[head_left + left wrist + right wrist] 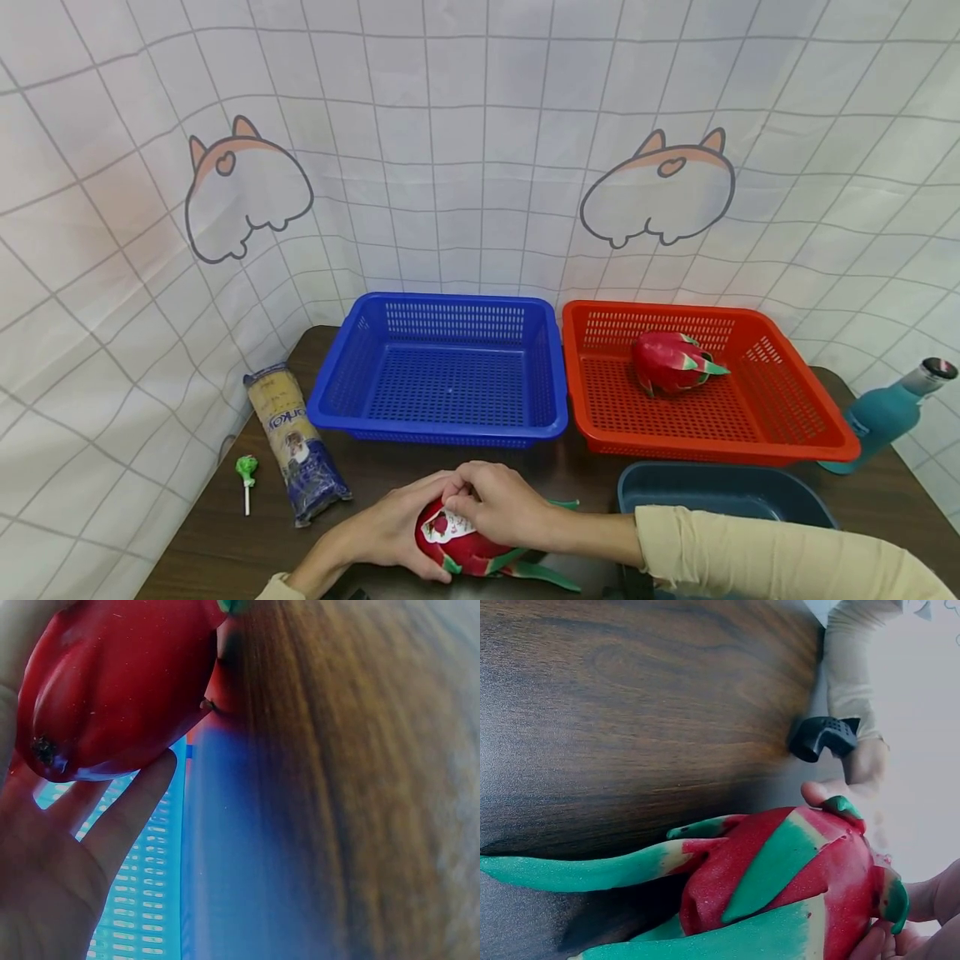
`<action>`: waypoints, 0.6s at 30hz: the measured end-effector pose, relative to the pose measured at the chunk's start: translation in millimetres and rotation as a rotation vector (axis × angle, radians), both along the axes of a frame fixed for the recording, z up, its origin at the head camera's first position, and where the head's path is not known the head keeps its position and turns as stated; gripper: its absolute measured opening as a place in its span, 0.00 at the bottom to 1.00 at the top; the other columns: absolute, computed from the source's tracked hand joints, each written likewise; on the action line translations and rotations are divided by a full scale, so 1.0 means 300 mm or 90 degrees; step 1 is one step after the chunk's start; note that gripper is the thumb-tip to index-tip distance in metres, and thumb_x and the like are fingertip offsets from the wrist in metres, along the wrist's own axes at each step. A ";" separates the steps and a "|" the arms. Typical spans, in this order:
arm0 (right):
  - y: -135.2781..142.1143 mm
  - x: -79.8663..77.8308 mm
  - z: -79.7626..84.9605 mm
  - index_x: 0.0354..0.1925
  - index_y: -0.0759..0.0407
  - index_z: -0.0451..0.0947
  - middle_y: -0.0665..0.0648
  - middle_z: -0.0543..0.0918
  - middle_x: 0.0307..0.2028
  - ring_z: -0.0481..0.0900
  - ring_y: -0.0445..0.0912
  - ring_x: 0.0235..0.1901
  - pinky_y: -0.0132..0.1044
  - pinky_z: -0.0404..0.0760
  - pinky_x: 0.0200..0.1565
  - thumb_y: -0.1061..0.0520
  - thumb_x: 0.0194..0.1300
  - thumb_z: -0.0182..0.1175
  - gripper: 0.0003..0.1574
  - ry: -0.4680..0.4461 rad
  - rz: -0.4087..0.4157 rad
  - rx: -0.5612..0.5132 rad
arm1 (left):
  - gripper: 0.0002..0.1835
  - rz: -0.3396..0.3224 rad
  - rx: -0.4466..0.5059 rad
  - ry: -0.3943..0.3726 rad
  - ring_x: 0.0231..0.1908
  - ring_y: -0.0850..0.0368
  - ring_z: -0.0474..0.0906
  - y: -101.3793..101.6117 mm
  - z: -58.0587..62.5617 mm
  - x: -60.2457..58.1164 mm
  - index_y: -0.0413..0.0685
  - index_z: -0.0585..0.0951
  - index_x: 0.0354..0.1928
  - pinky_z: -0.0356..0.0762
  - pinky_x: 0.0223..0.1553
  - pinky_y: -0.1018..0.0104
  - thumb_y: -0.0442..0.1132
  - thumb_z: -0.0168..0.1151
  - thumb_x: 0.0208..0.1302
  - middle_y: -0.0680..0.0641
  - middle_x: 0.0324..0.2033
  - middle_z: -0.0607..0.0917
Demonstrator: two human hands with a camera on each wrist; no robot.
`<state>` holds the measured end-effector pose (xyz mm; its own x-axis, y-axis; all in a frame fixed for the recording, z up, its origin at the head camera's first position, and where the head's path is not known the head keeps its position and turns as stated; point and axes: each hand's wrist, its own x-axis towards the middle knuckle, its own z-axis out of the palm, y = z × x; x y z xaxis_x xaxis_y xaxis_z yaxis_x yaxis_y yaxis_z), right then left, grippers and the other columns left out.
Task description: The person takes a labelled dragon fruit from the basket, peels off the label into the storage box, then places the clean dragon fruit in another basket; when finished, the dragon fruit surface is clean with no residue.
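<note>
A red dragon fruit [476, 562] with green leafy tips lies at the table's front, its long tips pointing right. My left hand [386, 525] grips its left end, fingers spread over the far side and thumb on the near side. On top of the fruit is a white sticker [442, 527] with a small fruit picture. My right hand [502, 504] has curled fingers and pinches at the sticker's upper right edge. In the left wrist view the fruit's smooth red end [127, 682] rests against my fingers. Green leaves [780, 862] fill the right wrist view's lower part.
Behind my hands stand a blue basket [450, 437] and a red basket [720, 450] holding another dragon fruit [671, 362]. A dark blue tray [720, 475] lies under my right forearm. A teal bottle [885, 425] stands far right; a pasta packet [292, 442] and green lollipop [246, 468] lie left.
</note>
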<state>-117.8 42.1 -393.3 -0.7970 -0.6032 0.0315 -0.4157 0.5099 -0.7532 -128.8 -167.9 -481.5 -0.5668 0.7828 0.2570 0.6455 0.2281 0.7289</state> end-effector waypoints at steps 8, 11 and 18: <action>0.003 0.000 0.002 0.30 0.53 0.79 0.45 0.77 0.27 0.68 0.30 0.28 0.25 0.70 0.32 0.56 0.65 0.62 0.06 -0.036 0.000 -0.007 | 0.48 -0.001 -0.001 0.004 0.57 0.63 0.72 0.001 0.004 0.003 0.59 0.60 0.70 0.78 0.53 0.70 0.53 0.76 0.49 0.53 0.63 0.70; 0.005 -0.002 0.004 0.30 0.54 0.79 0.45 0.77 0.26 0.68 0.30 0.28 0.25 0.70 0.32 0.56 0.65 0.62 0.06 -0.040 0.005 -0.010 | 0.47 0.001 0.000 0.012 0.57 0.63 0.72 0.002 0.005 0.003 0.60 0.61 0.69 0.78 0.52 0.70 0.52 0.76 0.48 0.53 0.63 0.70; 0.010 -0.013 0.003 0.31 0.55 0.79 0.46 0.79 0.25 0.69 0.30 0.27 0.24 0.70 0.32 0.57 0.66 0.61 0.06 -0.066 0.027 -0.012 | 0.49 0.007 -0.007 0.035 0.58 0.63 0.72 0.004 0.006 0.001 0.59 0.61 0.70 0.78 0.54 0.69 0.53 0.77 0.47 0.54 0.63 0.70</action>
<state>-121.7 45.1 -392.3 -0.7707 -0.6361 -0.0382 -0.3556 0.4790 -0.8026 -128.5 -166.7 -479.7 -0.5611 0.7791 0.2796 0.6815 0.2431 0.6902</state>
